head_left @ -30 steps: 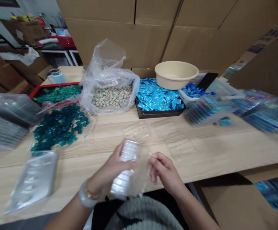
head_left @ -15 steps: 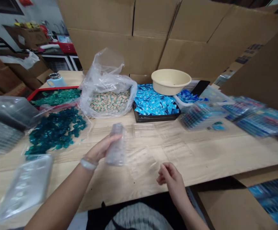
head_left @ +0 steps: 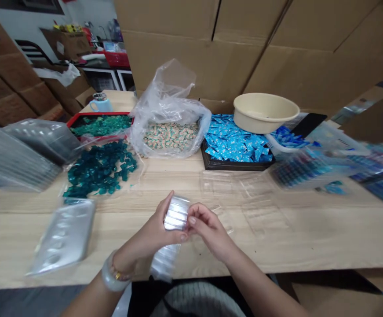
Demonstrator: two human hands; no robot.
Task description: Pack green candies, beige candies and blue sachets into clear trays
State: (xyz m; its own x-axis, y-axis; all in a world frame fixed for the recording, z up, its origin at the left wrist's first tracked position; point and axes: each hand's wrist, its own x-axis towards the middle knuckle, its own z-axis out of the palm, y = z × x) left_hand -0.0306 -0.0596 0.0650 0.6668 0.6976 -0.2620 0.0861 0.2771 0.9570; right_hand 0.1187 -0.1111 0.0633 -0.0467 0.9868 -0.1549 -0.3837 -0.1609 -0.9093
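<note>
My left hand (head_left: 151, 235) is wrapped round a narrow stack of clear plastic trays (head_left: 177, 213), tilted above the table's front part. The stack's lower end shows below my thumb. At its right edge, my right hand (head_left: 209, 229) touches the stack with bent thumb and fingers; whether a single tray is pinched between them I cannot make out. Several clear trays (head_left: 264, 215) lie flat on the table just beyond and to the right of my hands. Another pile of clear plastic trays (head_left: 66, 235) lies to the left of my left hand.
Teal pieces (head_left: 95, 169) lie on plastic at left, beside stacked clear trays (head_left: 23, 154). Behind are a red-rimmed tray (head_left: 74, 121), a plastic bag (head_left: 138, 132) of small packets, and a black tray (head_left: 237, 165) of blue sachets. A cream bowl (head_left: 264, 112) and filled packs (head_left: 305, 169) are right.
My left hand has drawn the tray stack nearer my body and tilted it. My right hand has moved left and up to meet it. The view has swung right.
</note>
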